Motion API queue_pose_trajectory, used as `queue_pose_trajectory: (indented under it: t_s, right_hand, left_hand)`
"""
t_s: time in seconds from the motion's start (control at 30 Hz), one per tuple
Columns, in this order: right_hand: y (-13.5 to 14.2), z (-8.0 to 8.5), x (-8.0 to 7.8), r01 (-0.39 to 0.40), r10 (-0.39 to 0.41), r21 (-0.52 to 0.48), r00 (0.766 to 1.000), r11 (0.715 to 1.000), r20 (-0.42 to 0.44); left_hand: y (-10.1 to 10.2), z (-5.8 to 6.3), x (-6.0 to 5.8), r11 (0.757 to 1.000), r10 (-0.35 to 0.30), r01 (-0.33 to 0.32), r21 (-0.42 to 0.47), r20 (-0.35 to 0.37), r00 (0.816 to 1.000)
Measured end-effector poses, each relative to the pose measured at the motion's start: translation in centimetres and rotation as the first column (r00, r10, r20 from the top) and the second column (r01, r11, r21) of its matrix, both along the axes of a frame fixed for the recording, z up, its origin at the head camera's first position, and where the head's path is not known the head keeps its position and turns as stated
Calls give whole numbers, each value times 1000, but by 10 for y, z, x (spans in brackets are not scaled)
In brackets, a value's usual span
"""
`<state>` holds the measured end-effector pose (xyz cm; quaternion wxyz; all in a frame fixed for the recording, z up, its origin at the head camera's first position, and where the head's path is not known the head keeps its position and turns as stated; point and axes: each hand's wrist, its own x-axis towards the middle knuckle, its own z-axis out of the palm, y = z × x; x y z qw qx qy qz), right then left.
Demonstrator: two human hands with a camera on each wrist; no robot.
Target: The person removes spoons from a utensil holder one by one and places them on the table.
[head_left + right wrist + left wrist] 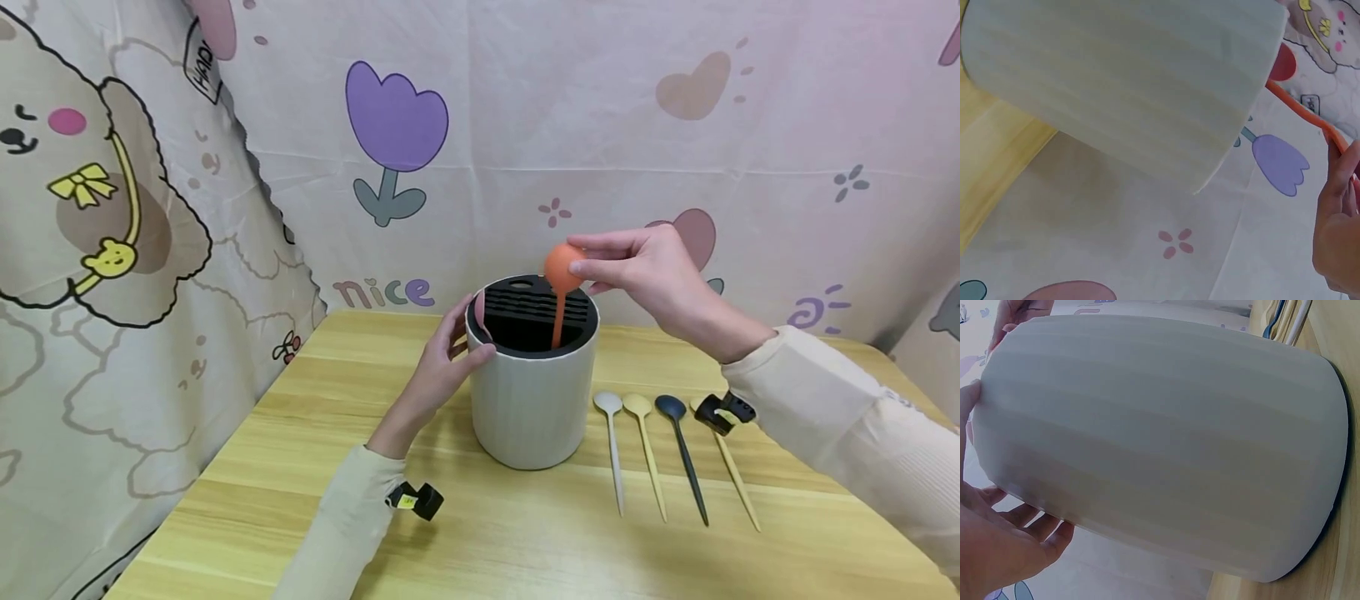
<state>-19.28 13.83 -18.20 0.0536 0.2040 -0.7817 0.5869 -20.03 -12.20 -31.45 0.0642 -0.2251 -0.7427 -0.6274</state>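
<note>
My right hand pinches an orange spoon by its bowl. The spoon's handle points down into the opening of a white utensil holder with a black slotted top; the handle's tip is hidden inside. On the holder's left side, my left hand grips the wall near the rim, thumb at the front and fingers round the back. A pink spoon stands inside, against the left of the rim. In the right wrist view the orange handle runs from the fingers to the holder's mouth.
Right of the holder, a grey spoon, a yellow spoon, a dark blue spoon and a pale yellow spoon lie side by side on the wooden table. The right wrist's camera partly covers the last one. A printed curtain hangs behind.
</note>
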Motion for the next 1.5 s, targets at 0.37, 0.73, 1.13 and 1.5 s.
queue_pose_trajectory:
  t_s: [0.37, 0.73, 1.13, 1.5]
  right_hand:
    - [3, 3, -1, 95, -97, 101, 995, 990, 8]
    - [10, 9, -5, 167, -132, 231, 978, 959, -159]
    - [39, 22, -19, -37, 33, -321, 999, 947, -17]
    - [63, 21, -26, -65, 153, -363, 964, 930, 218]
  left_hand:
    - [-1, 0, 1, 1000, -7, 7, -4, 0, 1000]
    - [-2, 0, 1, 1000, 1, -1, -1, -1, 1000]
    - [-2, -2, 0, 1000, -7, 7, 5, 3, 1000]
    - [-1, -1, -1, 1000, -7, 7, 1, -2, 1000]
